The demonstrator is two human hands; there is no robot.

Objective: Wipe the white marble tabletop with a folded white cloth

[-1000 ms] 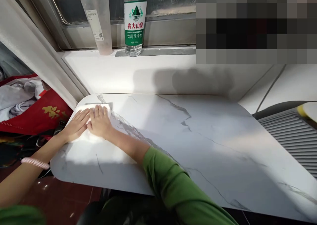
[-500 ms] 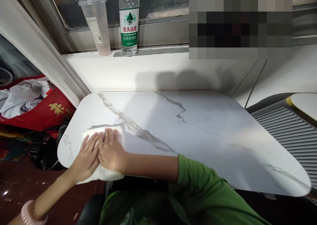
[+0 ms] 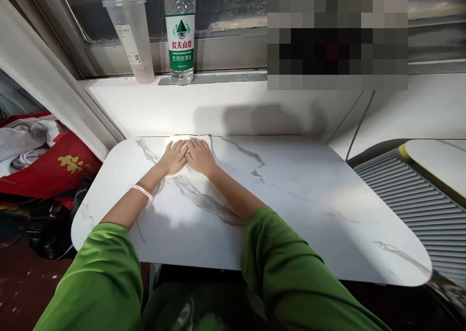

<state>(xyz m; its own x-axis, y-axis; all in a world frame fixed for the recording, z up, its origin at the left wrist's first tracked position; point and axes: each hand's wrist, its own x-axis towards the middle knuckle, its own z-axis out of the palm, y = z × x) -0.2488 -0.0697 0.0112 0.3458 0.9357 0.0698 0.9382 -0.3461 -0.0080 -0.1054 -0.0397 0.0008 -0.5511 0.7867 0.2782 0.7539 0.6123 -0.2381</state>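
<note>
A white cloth lies flat on the white marbled table, close to the wall-side edge and left of the middle. Both palms press down on it, side by side. My left hand has its fingers stretched forward, and a pink coiled band circles that wrist. Beside it, touching at the fingers and thumb, my right hand is also flat with fingers extended. Much of the cloth is hidden beneath the two hands.
On the window ledge stand a clear plastic cup with a straw and a labelled water bottle. A red bag with white fabric sits left of the table. A grey ribbed seat is at the right.
Both hands have slid the cloth from the near left part of the table forward and rightward, up to the wall-side edge. The camera view has shifted slightly.
</note>
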